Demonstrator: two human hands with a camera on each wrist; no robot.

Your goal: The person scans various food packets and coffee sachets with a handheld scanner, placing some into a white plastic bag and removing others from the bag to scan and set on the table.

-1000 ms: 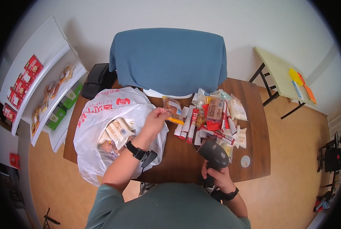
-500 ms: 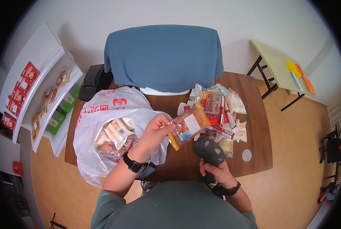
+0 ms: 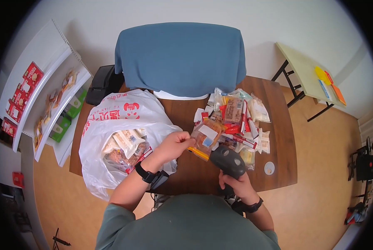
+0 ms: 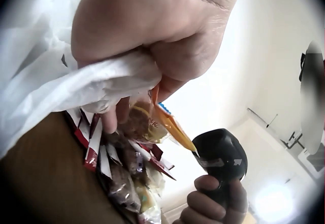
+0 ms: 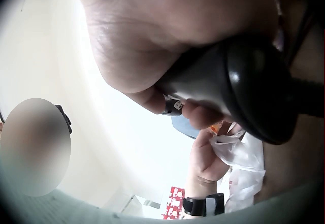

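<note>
My left hand [image 3: 174, 146] pinches a clear snack packet [image 3: 207, 135] by its orange-yellow edge. The packet shows brown food inside and a white label, and it overlaps the near left part of a pile of snack packets [image 3: 235, 111]. My right hand [image 3: 241, 187] grips a black handheld barcode scanner [image 3: 228, 161] by its handle. The scanner's head is close beside the packet's near end, as the left wrist view also shows with the packet's yellow edge [image 4: 177, 130]. Left of the left hand lies a white plastic bag [image 3: 159, 121] with red print, its mouth showing several packets.
Red and white stick sachets [image 3: 198, 118] lie at the pile's left side on the brown table [image 3: 278, 158]. Behind stands something draped in a blue cloth [image 3: 180, 58], with a black device [image 3: 105, 85] to its left. A stocked white shelf [image 3: 61, 54] is farther left.
My left hand has brought the snack packet rightward and nearer, from over the table's middle to beside the scanner. The packet has turned, its white label facing up. The right hand keeps holding the scanner.
</note>
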